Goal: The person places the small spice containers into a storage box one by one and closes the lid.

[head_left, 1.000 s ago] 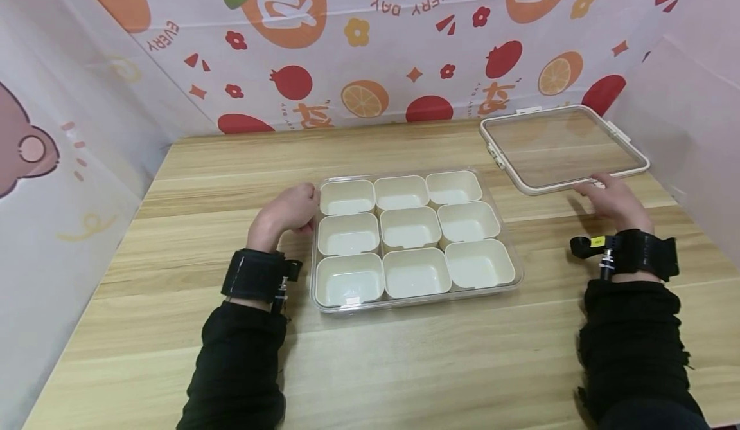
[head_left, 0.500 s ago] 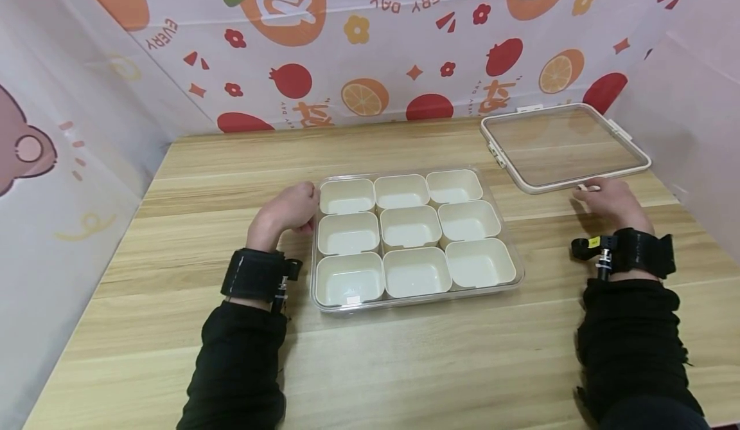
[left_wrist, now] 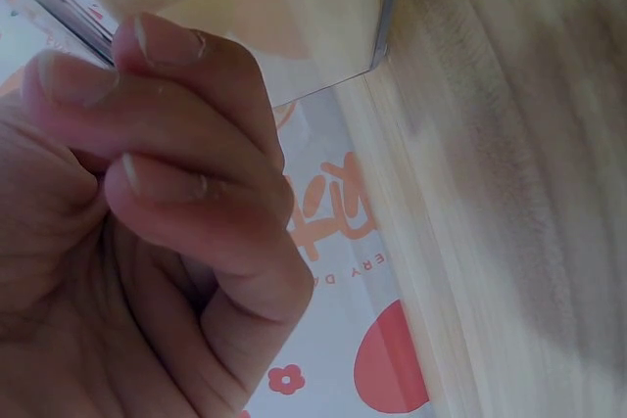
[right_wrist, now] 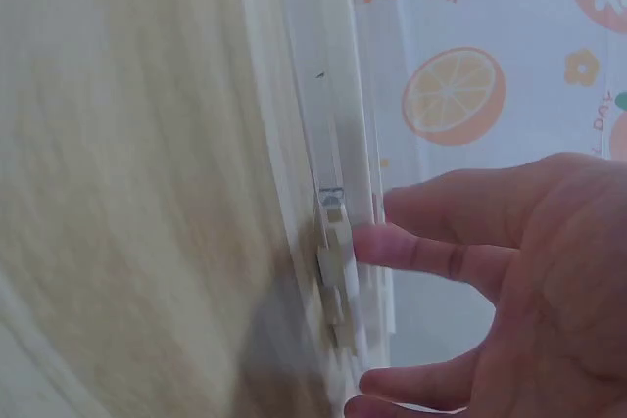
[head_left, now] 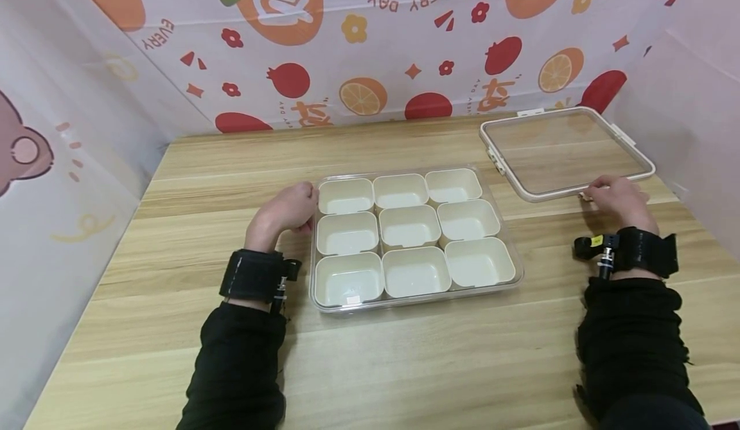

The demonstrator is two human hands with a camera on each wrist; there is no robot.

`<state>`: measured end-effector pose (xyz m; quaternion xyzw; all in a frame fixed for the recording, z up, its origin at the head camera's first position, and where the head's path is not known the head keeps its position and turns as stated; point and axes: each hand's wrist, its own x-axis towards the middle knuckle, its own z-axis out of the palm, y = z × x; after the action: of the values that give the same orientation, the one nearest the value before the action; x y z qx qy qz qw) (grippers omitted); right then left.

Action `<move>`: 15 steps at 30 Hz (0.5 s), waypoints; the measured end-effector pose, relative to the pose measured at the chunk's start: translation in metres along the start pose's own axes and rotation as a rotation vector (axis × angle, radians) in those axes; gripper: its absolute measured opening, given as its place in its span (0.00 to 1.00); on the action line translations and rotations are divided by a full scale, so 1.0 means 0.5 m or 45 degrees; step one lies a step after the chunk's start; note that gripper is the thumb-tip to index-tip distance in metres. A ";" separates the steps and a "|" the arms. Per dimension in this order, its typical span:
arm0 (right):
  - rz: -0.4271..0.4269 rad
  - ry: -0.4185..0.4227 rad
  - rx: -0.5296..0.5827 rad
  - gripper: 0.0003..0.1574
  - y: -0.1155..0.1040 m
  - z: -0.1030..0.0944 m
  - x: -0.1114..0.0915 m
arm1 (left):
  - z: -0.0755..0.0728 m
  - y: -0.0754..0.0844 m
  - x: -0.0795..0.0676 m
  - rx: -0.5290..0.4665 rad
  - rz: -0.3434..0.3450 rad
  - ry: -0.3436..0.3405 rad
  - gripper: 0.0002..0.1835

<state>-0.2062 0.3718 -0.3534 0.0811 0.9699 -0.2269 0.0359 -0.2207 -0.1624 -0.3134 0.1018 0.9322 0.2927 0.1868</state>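
Observation:
A clear plastic storage box point(head_left: 416, 303) sits mid-table, holding several cream cups point(head_left: 410, 227) in rows. My left hand point(head_left: 286, 208) is at its left wall near the far corner. In the left wrist view several fingers point(left_wrist: 211, 212) are curled toward the palm, with the box wall behind them; whether the hidden fingertips touch the rim cannot be told. A transparent lid point(head_left: 569, 150) with a cream frame lies at the back right. My right hand point(head_left: 621, 202) is at its near edge, fairly straight fingertips against a small cream latch point(right_wrist: 336, 271).
The wooden table point(head_left: 405, 366) runs up to a white fruit-print cloth point(head_left: 393, 51) at the back. More cloth point(head_left: 63, 237) hangs at the left, and a pale wall point(head_left: 694, 115) stands close beside the lid. Both wrists wear black straps with cameras.
The lid has shifted slightly toward me and to the right, and its near latch now hangs lower. My right hand has moved a little right. The left hand and the box stay put.

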 end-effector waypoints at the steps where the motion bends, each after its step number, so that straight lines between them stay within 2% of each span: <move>1: 0.009 -0.002 0.018 0.27 0.000 0.000 -0.001 | 0.000 0.000 -0.001 -0.002 -0.002 0.001 0.17; 5: 0.098 -0.006 0.093 0.34 0.001 0.001 -0.006 | 0.000 0.003 -0.006 -0.011 0.006 0.007 0.17; 9: 0.181 0.090 0.200 0.37 0.007 0.007 -0.010 | 0.000 0.006 -0.011 -0.012 0.020 0.014 0.17; 15: 0.247 0.244 0.406 0.39 0.012 0.018 -0.003 | 0.000 0.001 -0.006 -0.005 -0.001 0.014 0.17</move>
<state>-0.2036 0.3728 -0.3638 0.2001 0.9083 -0.3643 -0.0480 -0.2179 -0.1630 -0.3124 0.0995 0.9327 0.2952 0.1819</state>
